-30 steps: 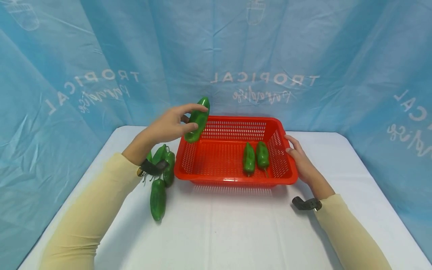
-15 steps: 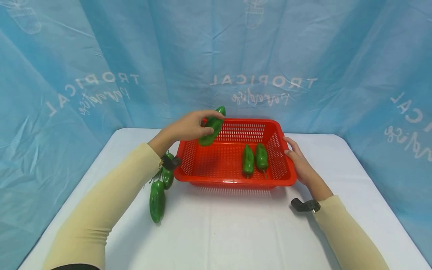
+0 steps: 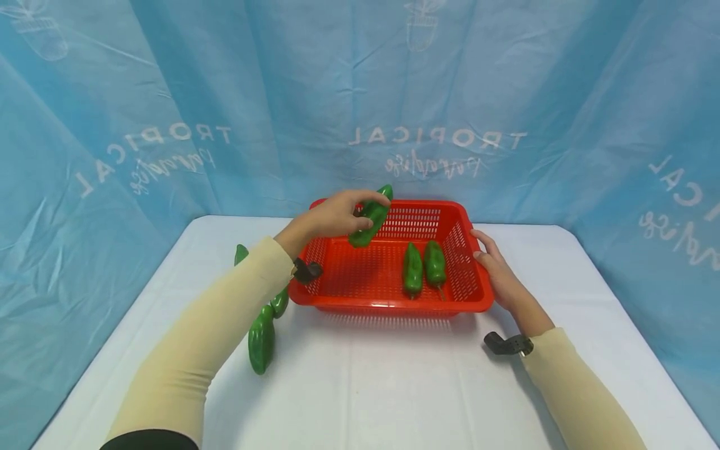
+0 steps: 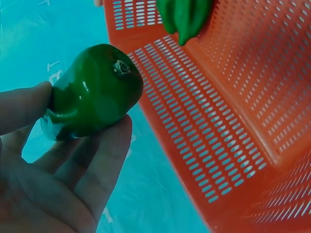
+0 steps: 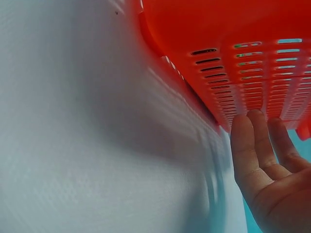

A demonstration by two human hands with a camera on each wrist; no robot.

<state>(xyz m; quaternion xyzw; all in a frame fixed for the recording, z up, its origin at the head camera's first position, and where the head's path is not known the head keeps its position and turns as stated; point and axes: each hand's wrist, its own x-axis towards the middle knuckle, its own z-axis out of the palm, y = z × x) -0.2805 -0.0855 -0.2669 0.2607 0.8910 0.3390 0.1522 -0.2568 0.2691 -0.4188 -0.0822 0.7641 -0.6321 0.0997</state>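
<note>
In the head view, the left hand [image 3: 340,214] grips a green pepper [image 3: 374,220] between thumb and fingers, apparently above the far part of the red basket [image 3: 388,304]. The right hand [image 3: 497,275] holds the basket's rim at its own side, thumb over the edge. Between the hands, nearer the right one, two peppers [image 3: 413,270] lie side by side in the basket. The step in hand looks like bringing this pepper over to join them. The next move seems to call for lowering it and loosening the left hand's hold, while the right hand steadies the rim. Below the left wrist, more peppers [image 3: 261,340] lie on the desk [image 3: 394,387]; the left sleeve [image 3: 225,337] covers part of them, so their number cannot be told. How high the held pepper hangs is also hard to judge.

In the left wrist view, the pepper's blunt end shows a small pale scar, with the thumb on one side and fingers beneath. The hand is cut off at the frame's edge. Beyond its fingertips, green in the basket is cropped at the top; whether that is one pepper or two is unclear.

In the right wrist view, three fingers reach the basket's slotted outer wall; the thumb is out of frame. Green glints through the slots, too little to make out a shape.
</note>
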